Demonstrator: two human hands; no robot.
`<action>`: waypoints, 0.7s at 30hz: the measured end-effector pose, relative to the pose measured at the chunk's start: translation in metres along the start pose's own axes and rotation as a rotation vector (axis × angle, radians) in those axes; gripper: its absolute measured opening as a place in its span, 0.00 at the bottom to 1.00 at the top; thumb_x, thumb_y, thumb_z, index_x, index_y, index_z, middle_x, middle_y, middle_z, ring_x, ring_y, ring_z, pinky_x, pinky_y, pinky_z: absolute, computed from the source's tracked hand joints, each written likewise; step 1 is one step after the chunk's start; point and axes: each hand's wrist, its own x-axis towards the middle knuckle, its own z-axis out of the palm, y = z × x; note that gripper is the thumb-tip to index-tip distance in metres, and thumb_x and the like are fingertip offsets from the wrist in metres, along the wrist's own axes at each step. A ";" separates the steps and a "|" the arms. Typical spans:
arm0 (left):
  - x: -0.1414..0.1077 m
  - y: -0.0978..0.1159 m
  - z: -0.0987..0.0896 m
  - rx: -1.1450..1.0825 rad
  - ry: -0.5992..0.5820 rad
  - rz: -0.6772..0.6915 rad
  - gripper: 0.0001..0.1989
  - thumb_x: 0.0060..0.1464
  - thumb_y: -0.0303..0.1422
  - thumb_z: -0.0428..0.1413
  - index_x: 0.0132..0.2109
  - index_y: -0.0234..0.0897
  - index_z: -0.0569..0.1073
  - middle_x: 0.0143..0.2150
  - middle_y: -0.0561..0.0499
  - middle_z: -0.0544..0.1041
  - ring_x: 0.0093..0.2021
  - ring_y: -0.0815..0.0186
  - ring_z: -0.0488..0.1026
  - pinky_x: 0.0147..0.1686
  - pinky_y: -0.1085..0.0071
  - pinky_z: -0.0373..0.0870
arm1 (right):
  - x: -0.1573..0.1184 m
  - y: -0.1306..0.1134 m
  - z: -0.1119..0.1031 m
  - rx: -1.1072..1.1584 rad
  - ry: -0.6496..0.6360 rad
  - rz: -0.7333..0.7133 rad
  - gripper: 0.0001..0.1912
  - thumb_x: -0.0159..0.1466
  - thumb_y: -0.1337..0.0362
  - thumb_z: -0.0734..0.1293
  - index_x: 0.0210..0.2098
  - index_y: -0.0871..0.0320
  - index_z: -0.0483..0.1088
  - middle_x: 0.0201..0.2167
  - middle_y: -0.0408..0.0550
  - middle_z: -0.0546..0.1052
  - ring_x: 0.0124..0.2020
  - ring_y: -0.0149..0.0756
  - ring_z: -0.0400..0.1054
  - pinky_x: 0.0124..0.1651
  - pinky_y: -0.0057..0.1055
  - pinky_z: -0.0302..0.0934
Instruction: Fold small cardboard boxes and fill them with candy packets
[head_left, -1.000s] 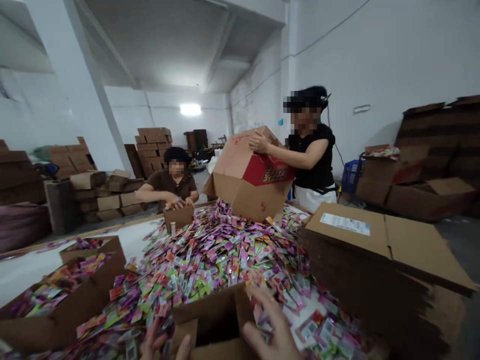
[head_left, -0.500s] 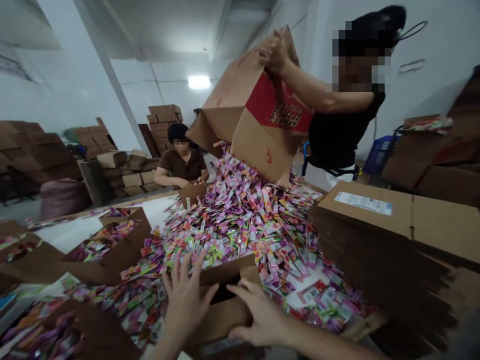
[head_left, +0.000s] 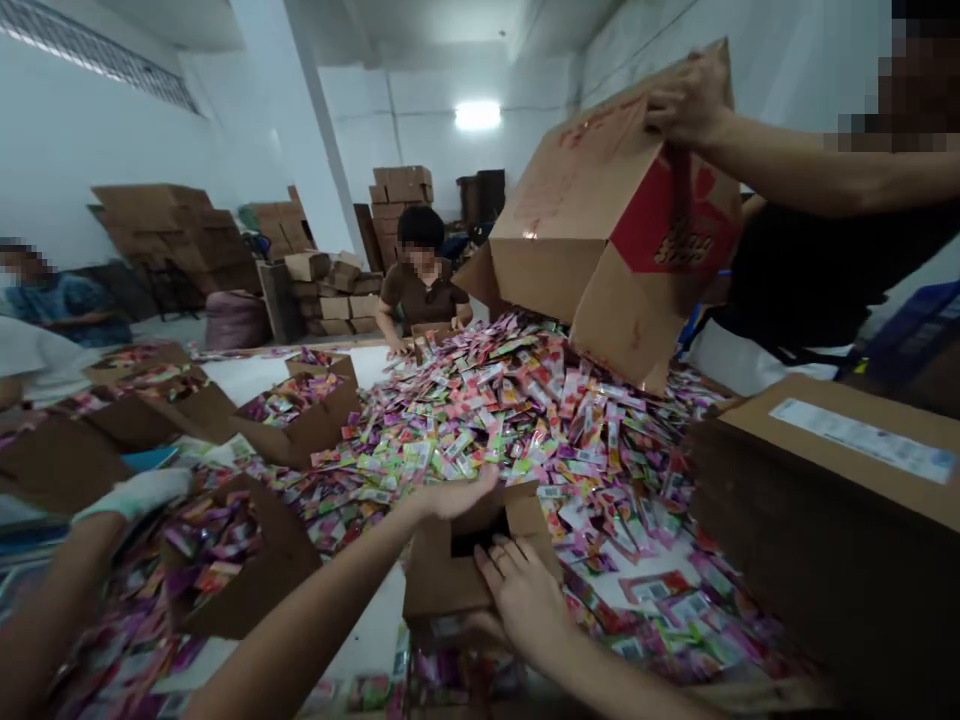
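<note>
A small brown carton with a dark opening stands at the near edge of a large heap of colourful packets. My left hand reaches over the carton's far left side, fingers stretched out flat toward the heap, nothing held. On the carton's near right side lies my right hand, its fingers spread over the rim of the opening and its thumb low on the front wall. The inside of the carton is dark, and its contents cannot be made out.
A person at right tips a big carton over the heap. Packet-filled boxes stand left, where another person's gloved hand reaches in. A large closed carton is at right. Someone sits across the table.
The view has turned left. My left hand has moved from the carton's left side to its far edge, and my right hand now lies on the near rim. The tipped carton has lowered slightly.
</note>
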 end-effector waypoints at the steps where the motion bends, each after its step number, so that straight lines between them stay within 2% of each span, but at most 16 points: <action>1: 0.001 0.002 0.006 -0.013 0.014 -0.020 0.37 0.58 0.53 0.28 0.50 0.37 0.73 0.49 0.41 0.77 0.48 0.55 0.73 0.45 0.62 0.67 | 0.001 0.003 -0.004 0.028 0.003 -0.012 0.34 0.56 0.43 0.67 0.50 0.66 0.70 0.40 0.58 0.76 0.47 0.46 0.67 0.49 0.39 0.62; 4: 0.000 0.010 0.022 0.042 -0.017 -0.093 0.38 0.55 0.56 0.36 0.56 0.30 0.67 0.52 0.30 0.73 0.51 0.43 0.71 0.46 0.50 0.65 | -0.003 0.007 -0.013 0.053 0.052 -0.072 0.30 0.59 0.46 0.66 0.49 0.67 0.70 0.39 0.58 0.76 0.44 0.45 0.67 0.46 0.38 0.63; 6: 0.003 0.015 0.029 0.116 -0.070 -0.090 0.40 0.53 0.58 0.39 0.54 0.27 0.68 0.48 0.28 0.75 0.48 0.41 0.72 0.43 0.50 0.66 | -0.008 0.007 -0.018 0.039 0.087 -0.109 0.29 0.61 0.48 0.65 0.49 0.68 0.69 0.38 0.59 0.76 0.41 0.44 0.67 0.43 0.38 0.63; 8: 0.008 0.017 0.036 0.200 -0.023 -0.034 0.40 0.53 0.59 0.37 0.49 0.27 0.72 0.43 0.30 0.77 0.43 0.43 0.74 0.39 0.55 0.68 | -0.012 0.006 -0.020 0.023 0.134 -0.113 0.28 0.62 0.49 0.64 0.48 0.69 0.70 0.36 0.59 0.76 0.39 0.44 0.67 0.41 0.37 0.62; 10: 0.014 0.014 0.044 0.261 0.118 0.011 0.40 0.54 0.59 0.33 0.44 0.28 0.74 0.38 0.32 0.78 0.40 0.46 0.76 0.36 0.58 0.69 | -0.014 0.005 -0.022 0.008 0.184 -0.103 0.26 0.63 0.49 0.63 0.45 0.69 0.71 0.34 0.58 0.76 0.38 0.43 0.67 0.40 0.36 0.61; 12: 0.018 0.009 0.052 0.295 0.205 0.030 0.40 0.53 0.60 0.33 0.42 0.29 0.74 0.35 0.35 0.78 0.37 0.48 0.76 0.34 0.61 0.68 | -0.015 0.004 -0.023 -0.007 0.224 -0.106 0.24 0.64 0.50 0.61 0.43 0.68 0.72 0.34 0.56 0.77 0.39 0.41 0.67 0.41 0.35 0.59; 16: 0.022 -0.003 0.063 0.334 0.222 0.055 0.40 0.53 0.61 0.35 0.45 0.30 0.73 0.36 0.37 0.78 0.38 0.51 0.76 0.33 0.64 0.67 | -0.015 0.002 -0.022 -0.017 0.257 -0.122 0.21 0.66 0.52 0.61 0.41 0.66 0.72 0.33 0.53 0.78 0.37 0.38 0.68 0.40 0.32 0.57; 21: 0.037 -0.012 0.063 0.353 0.215 0.073 0.39 0.53 0.61 0.36 0.45 0.31 0.72 0.39 0.36 0.77 0.41 0.50 0.75 0.37 0.63 0.66 | -0.007 -0.001 -0.016 -0.065 0.242 -0.086 0.22 0.66 0.51 0.59 0.32 0.63 0.72 0.22 0.48 0.73 0.27 0.34 0.64 0.31 0.31 0.53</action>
